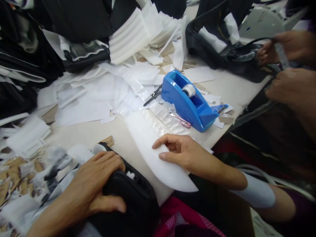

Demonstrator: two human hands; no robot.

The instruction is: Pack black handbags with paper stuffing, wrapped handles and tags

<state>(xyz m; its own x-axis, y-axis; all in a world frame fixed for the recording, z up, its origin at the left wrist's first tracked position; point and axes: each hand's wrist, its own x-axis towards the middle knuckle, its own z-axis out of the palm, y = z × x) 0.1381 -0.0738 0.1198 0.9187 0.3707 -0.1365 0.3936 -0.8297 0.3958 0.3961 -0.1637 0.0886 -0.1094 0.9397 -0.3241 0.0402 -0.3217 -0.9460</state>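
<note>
My left hand [98, 184] grips a black bag [133, 200] at the table's near edge, fingers curled over its top and thumb along its side. My right hand [180, 151] rests on a curved white foam sheet [150, 144], fingers stretched out and slightly spread, holding nothing. A strip of clear plastic [160, 115] lies across the foam just beyond the fingertips. A blue tape dispenser [190, 102] with a roll of tape stands beyond my right hand.
Black scissors [153, 94] and small pink snips [182, 121] lie by the dispenser. White paper and foam scraps [98, 95] cover the table, with stacked foam pieces [128, 39] at the back. Another person's hands [286, 69] work on a black bag [222, 42] at the right.
</note>
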